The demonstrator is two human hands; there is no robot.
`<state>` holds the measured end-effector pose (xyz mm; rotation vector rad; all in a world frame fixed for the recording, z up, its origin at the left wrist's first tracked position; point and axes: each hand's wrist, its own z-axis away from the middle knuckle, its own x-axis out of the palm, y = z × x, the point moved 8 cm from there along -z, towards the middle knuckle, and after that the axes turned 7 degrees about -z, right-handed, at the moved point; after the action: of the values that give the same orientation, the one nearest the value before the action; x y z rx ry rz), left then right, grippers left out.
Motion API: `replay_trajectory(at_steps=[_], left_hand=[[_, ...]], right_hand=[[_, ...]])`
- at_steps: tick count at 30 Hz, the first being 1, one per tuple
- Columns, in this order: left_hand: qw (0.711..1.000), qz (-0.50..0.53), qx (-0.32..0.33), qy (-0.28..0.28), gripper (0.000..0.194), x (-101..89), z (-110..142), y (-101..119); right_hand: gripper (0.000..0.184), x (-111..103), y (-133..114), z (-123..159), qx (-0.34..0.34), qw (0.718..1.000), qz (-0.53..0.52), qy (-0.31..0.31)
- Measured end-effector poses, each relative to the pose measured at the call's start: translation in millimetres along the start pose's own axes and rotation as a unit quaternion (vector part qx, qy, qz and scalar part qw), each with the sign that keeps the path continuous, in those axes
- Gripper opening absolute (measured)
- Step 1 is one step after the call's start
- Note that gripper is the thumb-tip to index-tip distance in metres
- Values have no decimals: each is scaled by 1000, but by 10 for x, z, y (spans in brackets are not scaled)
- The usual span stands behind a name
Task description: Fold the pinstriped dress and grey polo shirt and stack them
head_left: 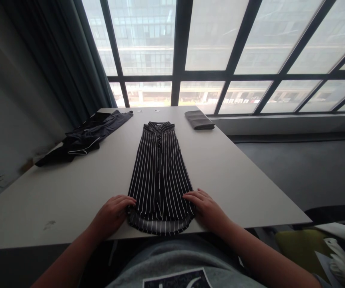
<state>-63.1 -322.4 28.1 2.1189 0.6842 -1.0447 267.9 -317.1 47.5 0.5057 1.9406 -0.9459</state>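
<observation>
A black shirt with white vertical stripes (160, 172) lies front up on the white table, its collar toward the window and its curved hem near the table's front edge. Its sides are straight and no sleeves show. My left hand (115, 210) grips the shirt's left edge just above the hem, fingers on top and thumb hidden. On the opposite edge, at about the same height, my right hand (204, 206) pinches the cloth in the same way. Below both hands, the inner side of the back hem shows past the front hem.
Dark garments (91, 134) lie in a loose heap at the table's left edge. A folded grey cloth (199, 120) rests at the far right of the white table (226, 180). A green chair (303, 248) with things on it stands at the lower right.
</observation>
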Motion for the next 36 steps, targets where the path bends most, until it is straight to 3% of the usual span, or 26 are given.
replay_trajectory(at_steps=[4,7,11,15,21,27,36], left_hand=[[999,9,-2,-35,52,46,-18,15],[1000,-6,11,-18,44,13,-36,52],[996,-21,87,17,42,-65,-49,210],[992,-9,123,23,44,-119,-57,397],[994,40,96,-35,37,-157,-86,610],[995,77,9,-62,31,-235,-294,343],[987,104,-102,-72,26,-475,-947,-161]], right_hand=[[64,20,-128,-38,-35,999,-11,-24],[53,-2,-234,-25,-79,994,-46,-60],[38,-75,-200,16,-97,990,-89,-49],[35,-141,-62,75,-55,992,-89,-69],[23,-391,-51,113,-3,985,-119,-126],[21,-717,-46,-212,26,984,-162,-76],[33,-980,416,-1021,74,976,-206,-18]])
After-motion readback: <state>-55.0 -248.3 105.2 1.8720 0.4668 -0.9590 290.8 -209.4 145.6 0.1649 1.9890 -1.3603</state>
